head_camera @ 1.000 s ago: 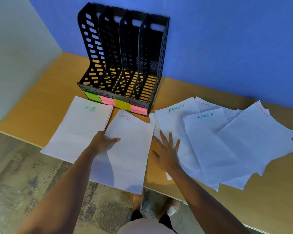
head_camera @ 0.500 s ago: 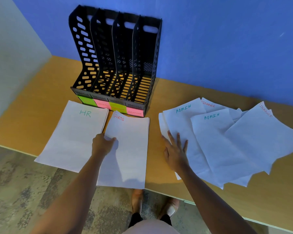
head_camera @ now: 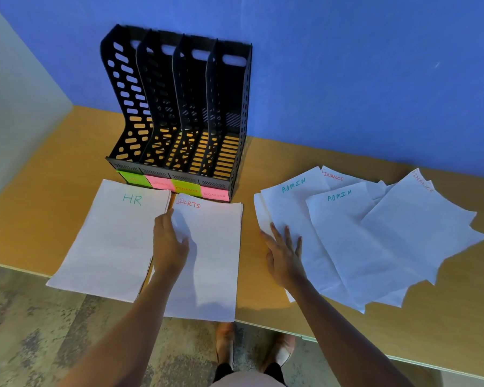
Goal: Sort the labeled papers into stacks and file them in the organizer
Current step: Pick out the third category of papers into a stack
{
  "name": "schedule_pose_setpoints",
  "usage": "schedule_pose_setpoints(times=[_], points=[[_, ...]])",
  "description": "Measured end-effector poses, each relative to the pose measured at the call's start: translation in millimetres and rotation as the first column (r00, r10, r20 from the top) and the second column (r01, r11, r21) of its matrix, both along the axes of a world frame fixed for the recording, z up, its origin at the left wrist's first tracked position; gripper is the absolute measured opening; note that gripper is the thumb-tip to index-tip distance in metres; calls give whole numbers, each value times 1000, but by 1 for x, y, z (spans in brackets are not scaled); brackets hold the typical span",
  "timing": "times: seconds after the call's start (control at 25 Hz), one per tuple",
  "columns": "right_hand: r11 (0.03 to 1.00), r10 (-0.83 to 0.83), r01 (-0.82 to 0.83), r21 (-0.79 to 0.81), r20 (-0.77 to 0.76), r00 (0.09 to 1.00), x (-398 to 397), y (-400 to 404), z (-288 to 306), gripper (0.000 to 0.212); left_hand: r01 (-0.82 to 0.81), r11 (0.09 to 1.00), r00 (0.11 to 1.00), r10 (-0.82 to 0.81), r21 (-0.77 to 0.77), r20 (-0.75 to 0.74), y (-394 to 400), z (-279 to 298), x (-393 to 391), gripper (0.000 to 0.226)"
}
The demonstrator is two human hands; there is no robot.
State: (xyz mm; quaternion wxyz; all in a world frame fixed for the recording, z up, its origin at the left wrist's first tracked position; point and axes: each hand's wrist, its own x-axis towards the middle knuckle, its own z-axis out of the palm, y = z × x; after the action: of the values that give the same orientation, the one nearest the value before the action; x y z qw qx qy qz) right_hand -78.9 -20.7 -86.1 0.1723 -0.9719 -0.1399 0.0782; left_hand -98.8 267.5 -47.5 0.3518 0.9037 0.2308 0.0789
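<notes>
A black four-slot organizer (head_camera: 179,113) stands against the blue wall, with green and pink labels along its front. Before it lie an HR stack (head_camera: 109,241) and a SPORTS stack (head_camera: 215,261), side by side and overhanging the table edge. My left hand (head_camera: 169,244) rests flat on the left edge of the SPORTS stack. To the right, loose sheets marked ADMIN (head_camera: 347,241) and FINANCE (head_camera: 422,227) are fanned out and overlapping. My right hand (head_camera: 284,255) lies open, fingers spread, on the left edge of the lowest ADMIN sheets.
The wooden table (head_camera: 53,174) meets a grey wall on the left and a blue wall behind. Its front edge runs close to my body; my feet (head_camera: 252,347) and a mottled floor show below.
The SPORTS stack has been squared up straight beside the HR stack. My left hand shifted up along its left edge. My right hand stays on the ADMIN sheets.
</notes>
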Motion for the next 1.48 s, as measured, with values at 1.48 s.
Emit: schedule_pose_setpoints(times=[1.48], points=[[872,-453,462,165,-87,887,10,-125,12,54,230,962,904,-154,149,-400,-111,-13,31,72]])
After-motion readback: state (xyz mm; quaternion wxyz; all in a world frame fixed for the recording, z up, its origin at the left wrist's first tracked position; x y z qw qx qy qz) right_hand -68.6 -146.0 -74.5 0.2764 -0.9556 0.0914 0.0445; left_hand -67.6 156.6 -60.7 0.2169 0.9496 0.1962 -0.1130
